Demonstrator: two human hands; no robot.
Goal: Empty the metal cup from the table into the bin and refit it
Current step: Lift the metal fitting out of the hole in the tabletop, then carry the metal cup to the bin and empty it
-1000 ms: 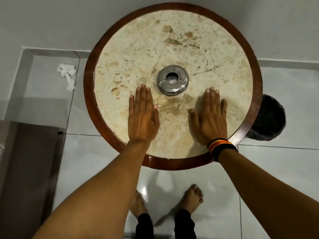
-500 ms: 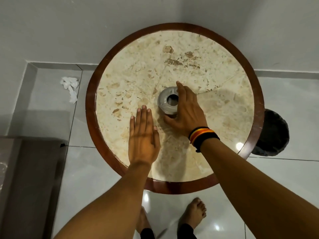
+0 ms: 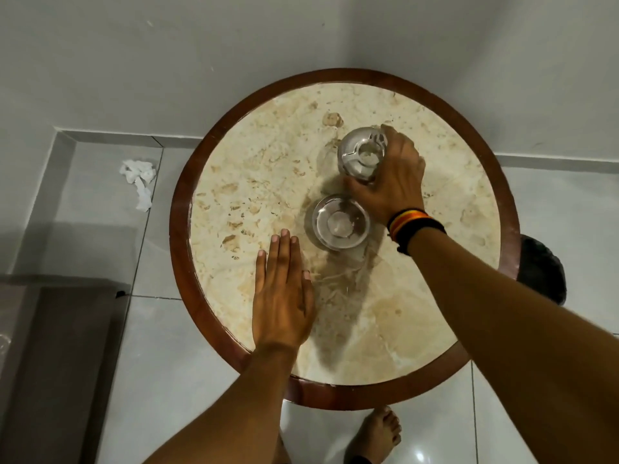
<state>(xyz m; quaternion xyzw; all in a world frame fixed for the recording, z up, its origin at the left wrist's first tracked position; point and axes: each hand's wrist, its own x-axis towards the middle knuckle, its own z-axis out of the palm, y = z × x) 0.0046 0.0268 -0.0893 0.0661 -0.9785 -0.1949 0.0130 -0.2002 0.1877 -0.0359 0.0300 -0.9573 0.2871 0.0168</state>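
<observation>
A shiny metal cup [image 3: 341, 222] stands open on the round marble table [image 3: 418, 313], with something pale lying in its bottom. Its domed metal lid [image 3: 360, 155], with a hole in the middle, is off the cup and held just beyond it. My right hand [image 3: 392, 177] grips that lid from the right side. My left hand [image 3: 283, 296] lies flat on the table, fingers together, a little to the left of the cup and not touching it. A dark bin [image 3: 542, 269] shows partly behind the table's right edge.
The table has a dark wooden rim [image 3: 177, 229] and stands close to the grey wall. Crumpled white paper [image 3: 139, 179] lies on the tiled floor at the left. A dark low piece of furniture [image 3: 50, 363] fills the lower left. My bare foot [image 3: 375, 433] stands under the table's near edge.
My right hand moved from flat on the table to the metal piece, then lifted the lid off and away, leaving the cup uncovered. The left hand stayed flat.
</observation>
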